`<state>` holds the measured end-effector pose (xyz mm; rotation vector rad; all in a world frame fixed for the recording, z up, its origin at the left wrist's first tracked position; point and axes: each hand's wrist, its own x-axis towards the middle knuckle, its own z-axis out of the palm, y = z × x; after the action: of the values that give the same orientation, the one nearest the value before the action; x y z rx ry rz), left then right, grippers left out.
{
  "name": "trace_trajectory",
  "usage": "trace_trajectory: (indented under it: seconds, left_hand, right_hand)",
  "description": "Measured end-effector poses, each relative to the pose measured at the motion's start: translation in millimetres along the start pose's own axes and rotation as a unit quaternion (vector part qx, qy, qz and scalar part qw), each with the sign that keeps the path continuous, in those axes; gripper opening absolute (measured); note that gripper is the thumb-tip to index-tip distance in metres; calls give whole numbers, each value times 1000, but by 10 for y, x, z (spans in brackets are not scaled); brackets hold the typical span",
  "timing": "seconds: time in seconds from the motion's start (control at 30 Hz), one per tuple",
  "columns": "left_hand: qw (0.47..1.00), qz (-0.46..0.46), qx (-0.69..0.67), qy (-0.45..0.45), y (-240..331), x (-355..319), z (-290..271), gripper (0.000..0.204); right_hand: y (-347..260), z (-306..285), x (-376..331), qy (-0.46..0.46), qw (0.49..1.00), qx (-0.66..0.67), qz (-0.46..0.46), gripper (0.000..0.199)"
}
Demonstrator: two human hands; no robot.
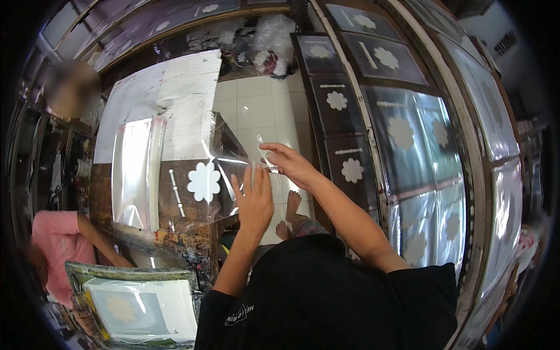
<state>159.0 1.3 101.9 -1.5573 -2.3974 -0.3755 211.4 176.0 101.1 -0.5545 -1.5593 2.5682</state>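
Note:
A clear plastic sheet (pixel 224 201) printed with a white flower (pixel 204 182) and a narrow white strip (pixel 176 192) lies over the wooden table. Its right side reaches past the table's edge, near both my hands. My left hand (pixel 255 201) rests at that side, fingers stretched out and thumb apart. Just beyond it, my right hand (pixel 294 168) has its fingers bent and pinched at the sheet's glossy edge. Exactly where the fingertips meet the film is hard to see. Left of the flower stands a stack of clear plastic sheets (pixel 133 175).
Racks of flower-printed sheets (pixel 402 131) run along my right. A white board (pixel 186 87) covers the table's far part. At lower left, a person in a pink shirt (pixel 61 239) works by a framed printing screen (pixel 131 271). Bundled plastic (pixel 274 35) lies on the tiled floor (pixel 254 105).

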Motion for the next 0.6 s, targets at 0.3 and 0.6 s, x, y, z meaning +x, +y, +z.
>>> trace_trajectory:
  seconds: [0.3,0.6]
  left_hand:
    - [977,123,-132,-115,896,-573,394,53]
    - [913,130,-293,-253,1187,-1047,626,60]
  right_hand:
    - [732,-597,-797,197,969,-149,8,32]
    - [1400,-1246,-1036,324,928,-179,40,41]
